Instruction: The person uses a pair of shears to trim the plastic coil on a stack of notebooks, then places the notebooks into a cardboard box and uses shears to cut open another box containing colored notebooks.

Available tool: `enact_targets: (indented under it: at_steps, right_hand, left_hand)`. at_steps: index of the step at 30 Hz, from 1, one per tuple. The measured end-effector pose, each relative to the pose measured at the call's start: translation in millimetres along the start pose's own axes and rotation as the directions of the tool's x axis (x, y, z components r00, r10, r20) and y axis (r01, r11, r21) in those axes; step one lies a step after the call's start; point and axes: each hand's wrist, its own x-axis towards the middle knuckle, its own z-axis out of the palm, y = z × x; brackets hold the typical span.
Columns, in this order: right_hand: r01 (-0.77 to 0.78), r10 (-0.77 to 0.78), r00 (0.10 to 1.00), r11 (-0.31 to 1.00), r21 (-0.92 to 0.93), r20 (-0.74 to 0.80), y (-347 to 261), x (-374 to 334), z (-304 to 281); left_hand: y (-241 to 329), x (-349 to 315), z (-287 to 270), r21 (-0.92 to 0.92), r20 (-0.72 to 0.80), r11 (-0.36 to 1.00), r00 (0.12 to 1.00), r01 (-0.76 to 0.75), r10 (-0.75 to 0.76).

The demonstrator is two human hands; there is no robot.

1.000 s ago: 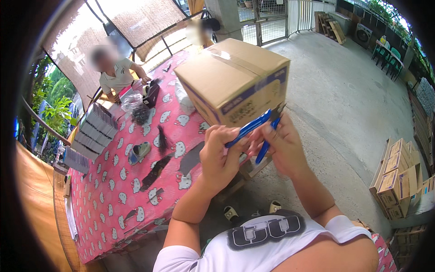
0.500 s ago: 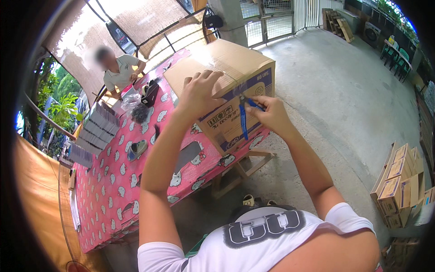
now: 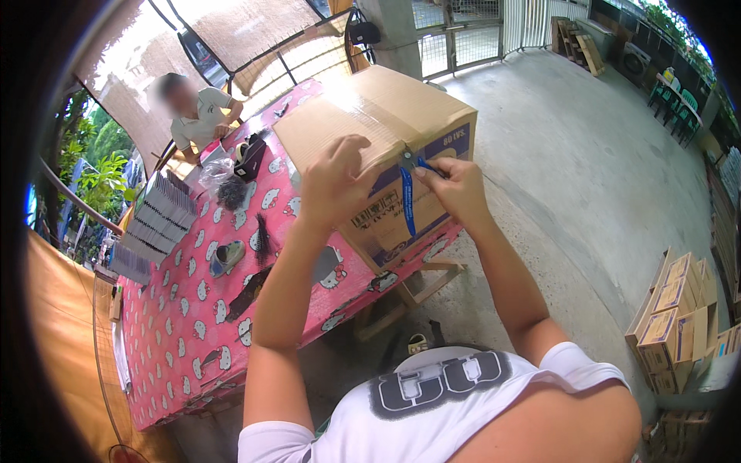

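A large taped cardboard box [image 3: 421,116] stands on the far right end of the table. My right hand [image 3: 457,189] grips blue-handled pliers [image 3: 407,202] by one handle. The other handle hangs down along the front of the box, and the metal jaws are at the top front edge, where clear tape folds over. My left hand [image 3: 333,181] is at the left part of that edge, its fingers bent and apart, holding nothing. Whether it touches the cardboard I cannot tell.
A pink patterned cloth covers the table [image 3: 174,339]. On it are stacked notebooks [image 3: 158,224], a grey-blue tape roll [image 3: 227,258], a black tape dispenser [image 3: 251,158] and dark bristly strands [image 3: 263,239]. Another person [image 3: 202,116] is at the far side. Cartons [image 3: 673,316] stand right.
My left hand has drawn back and lower, off the top of the box, with its fingers curling more. The pliers have shifted slightly left and turned at the tape, still in my right hand.
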Motion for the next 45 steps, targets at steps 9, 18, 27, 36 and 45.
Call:
enact_targets:
  at_steps: [9, 18, 27, 36, 45]
  right_hand:
    - [-0.155, 0.149, 0.988, 0.949, 0.273, 0.042, 0.7, -11.4, 7.4]
    - [-0.134, 0.135, 0.991, 0.977, 0.169, 0.002, 10.0, -29.7, -12.9]
    - [-0.094, 0.109, 0.991, 0.982, 0.164, -0.081, 13.2, -6.1, -1.7]
    - [0.340, -0.332, 0.940, 0.905, -0.255, 0.072, -48.1, 42.7, -67.1]
    - [0.634, -0.011, 0.744, 0.326, -0.701, 0.668, -106.6, 95.0, -54.5]
  left_hand:
    - [-5.5, -3.8, 5.0, -0.023, -0.097, 0.999, 0.994, -0.050, 0.047]
    - [-3.4, -1.9, 1.1, 0.020, -0.040, 1.000, 0.999, 0.008, -0.007]
    - [-5.7, -1.2, 4.1, -0.038, -0.086, 0.999, 0.996, -0.022, 0.019]
    - [-2.1, -2.4, 2.3, 0.007, -0.082, 1.000, 0.997, 0.009, -0.008]
    - [-9.2, -2.5, 5.6, 0.003, -0.136, 0.997, 0.988, -0.071, 0.070]
